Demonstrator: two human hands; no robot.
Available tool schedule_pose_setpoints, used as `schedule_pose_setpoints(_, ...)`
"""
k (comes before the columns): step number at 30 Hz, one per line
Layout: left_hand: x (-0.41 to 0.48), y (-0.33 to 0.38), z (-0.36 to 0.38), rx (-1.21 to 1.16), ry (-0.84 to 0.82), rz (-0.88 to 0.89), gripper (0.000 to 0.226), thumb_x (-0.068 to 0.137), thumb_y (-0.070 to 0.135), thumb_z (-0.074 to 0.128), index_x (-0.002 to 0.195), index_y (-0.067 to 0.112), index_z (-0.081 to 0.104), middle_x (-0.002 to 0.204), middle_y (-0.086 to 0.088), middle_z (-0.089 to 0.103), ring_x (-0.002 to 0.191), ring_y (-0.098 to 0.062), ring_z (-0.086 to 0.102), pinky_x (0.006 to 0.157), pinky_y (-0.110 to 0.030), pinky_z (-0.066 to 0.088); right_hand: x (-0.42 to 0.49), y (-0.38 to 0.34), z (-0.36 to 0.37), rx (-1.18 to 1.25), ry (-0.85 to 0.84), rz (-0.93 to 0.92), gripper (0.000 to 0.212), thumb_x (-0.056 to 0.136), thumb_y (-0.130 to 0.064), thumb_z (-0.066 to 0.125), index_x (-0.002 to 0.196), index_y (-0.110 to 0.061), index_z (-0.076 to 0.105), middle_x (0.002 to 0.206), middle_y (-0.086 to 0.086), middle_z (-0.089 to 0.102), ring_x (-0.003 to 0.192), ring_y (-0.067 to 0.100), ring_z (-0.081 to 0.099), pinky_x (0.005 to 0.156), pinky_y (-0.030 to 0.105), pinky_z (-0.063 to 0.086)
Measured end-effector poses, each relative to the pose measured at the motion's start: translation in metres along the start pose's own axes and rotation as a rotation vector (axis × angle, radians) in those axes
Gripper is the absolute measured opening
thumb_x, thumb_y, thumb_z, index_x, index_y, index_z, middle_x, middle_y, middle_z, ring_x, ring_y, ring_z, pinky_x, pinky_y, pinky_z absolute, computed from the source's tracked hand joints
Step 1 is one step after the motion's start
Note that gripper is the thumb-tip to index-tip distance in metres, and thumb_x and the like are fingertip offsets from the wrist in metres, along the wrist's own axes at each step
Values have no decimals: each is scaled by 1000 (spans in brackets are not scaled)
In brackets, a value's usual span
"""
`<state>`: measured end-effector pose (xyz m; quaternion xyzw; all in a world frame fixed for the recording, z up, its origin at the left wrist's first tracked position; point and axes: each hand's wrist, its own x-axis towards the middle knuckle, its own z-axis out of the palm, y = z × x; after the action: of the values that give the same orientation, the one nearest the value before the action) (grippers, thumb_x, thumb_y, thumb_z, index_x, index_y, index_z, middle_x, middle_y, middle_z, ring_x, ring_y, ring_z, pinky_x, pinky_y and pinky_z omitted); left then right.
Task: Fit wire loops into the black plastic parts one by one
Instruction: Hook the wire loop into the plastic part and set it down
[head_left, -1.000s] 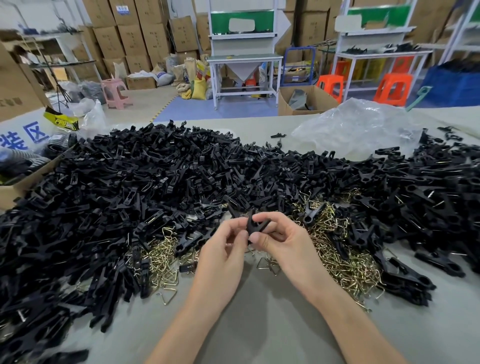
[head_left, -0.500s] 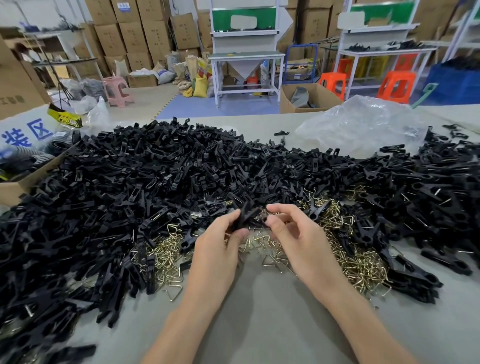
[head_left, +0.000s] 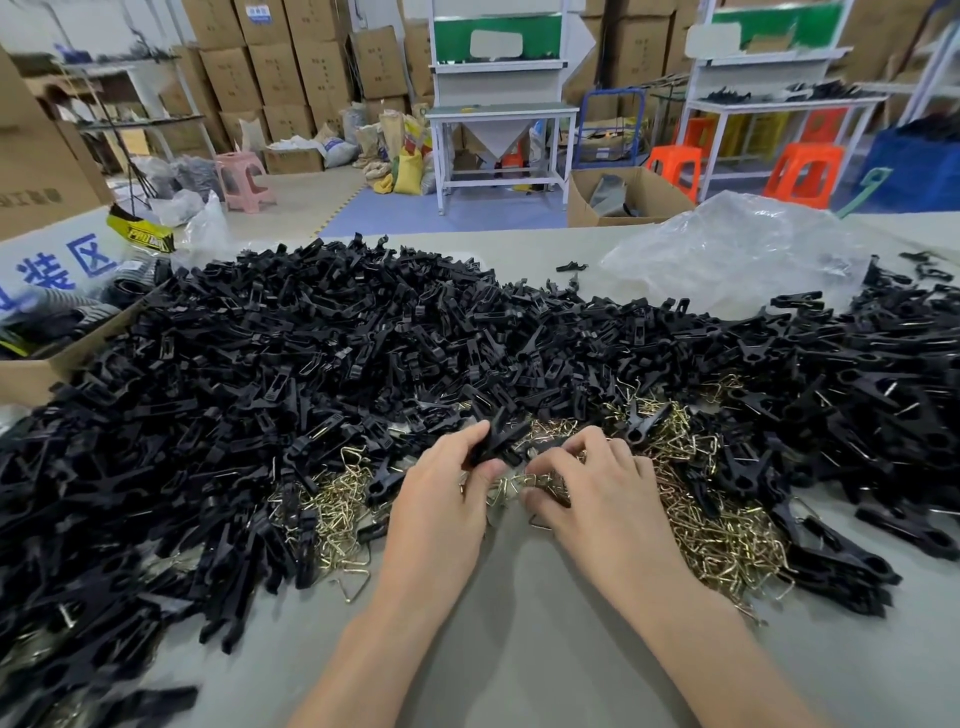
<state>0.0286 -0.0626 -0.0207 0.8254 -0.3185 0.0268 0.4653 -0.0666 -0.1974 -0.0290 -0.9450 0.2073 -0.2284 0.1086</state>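
Pinching a slim, forked black plastic part (head_left: 497, 441) between thumb and fingers, the left hand (head_left: 441, 504) holds it just above the brassy wire loops (head_left: 717, 540) heaped on the grey table (head_left: 519, 649). The right hand (head_left: 608, 499) curls onto those loops; whether it grips one is unclear.

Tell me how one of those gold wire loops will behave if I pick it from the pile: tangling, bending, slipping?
Likely to snag: the wire loops lie interlocked in a heap, so neighbours may lift too. Probably light and fairly stiff: thin bent wire holding a triangular shape. Possibly slippery, given the shiny finish.
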Motion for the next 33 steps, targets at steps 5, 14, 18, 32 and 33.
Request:
schedule_pose_setpoints(5,0,-1,-1,-59,24,15,39,98,21,64,135,34,58,117,36,56,110,18,52,93,-2,36,2,4,-11,404,26,128,9,93,-46,65,91,-37,68,101,-22,57,102,0,48,89,23,35)
schedule_pose_setpoints(14,-5,9,-5,-34,-17,171,41,95,11,66,126,37,63,116,49,50,114,18,47,93,2,29,13,11,-28,1311,-134,404,32,76,-51,83,78,-20,76,83,1,73,73,13,60,69,27,48)
schedule_pose_setpoints(18,-4,9,-5,-42,6,187,41,94,11,68,124,39,62,116,47,52,114,14,50,93,-1,32,13,7,-22,1360,-207,399,31,70,-52,80,77,-23,76,82,-1,72,78,13,63,70,26,49)
schedule_pose_setpoints(32,-13,24,-11,-193,-91,200,59,91,-2,65,119,49,65,112,29,68,105,3,65,84,-11,48,7,1,-30,1861,-609,356,52,81,-24,80,126,-10,57,131,11,65,114,30,61,103,47,53)
schedule_pose_setpoints(33,-15,28,-9,-207,-104,207,55,91,2,65,119,50,65,110,30,69,102,4,66,82,-7,46,7,1,-29,1918,-611,372,68,77,-26,84,137,-15,54,136,9,64,118,32,61,107,50,49)
